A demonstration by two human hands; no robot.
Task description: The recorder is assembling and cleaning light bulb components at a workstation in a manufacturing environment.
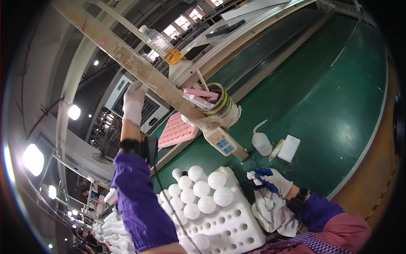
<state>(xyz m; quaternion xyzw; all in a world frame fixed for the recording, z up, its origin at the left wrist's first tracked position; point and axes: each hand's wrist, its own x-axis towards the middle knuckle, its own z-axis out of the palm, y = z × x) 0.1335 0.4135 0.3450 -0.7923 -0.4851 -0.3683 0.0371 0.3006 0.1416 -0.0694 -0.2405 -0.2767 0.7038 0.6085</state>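
right hand (272, 181) holds white piece (251, 175) pointing left.

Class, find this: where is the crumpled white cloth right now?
In the head view, the cloth lies right of centre near the lower edge, just below the gloved right hand and beside the white foam tray.

The bench (325, 93) has a green, slightly shiny top, which extends far to the right. Beyond its right edge there is a brown floor (357, 184). On the far side, several windows (182, 23) are bright. On the left, white lamps (33, 159) shine strongly, and a fan (101, 158) stands.
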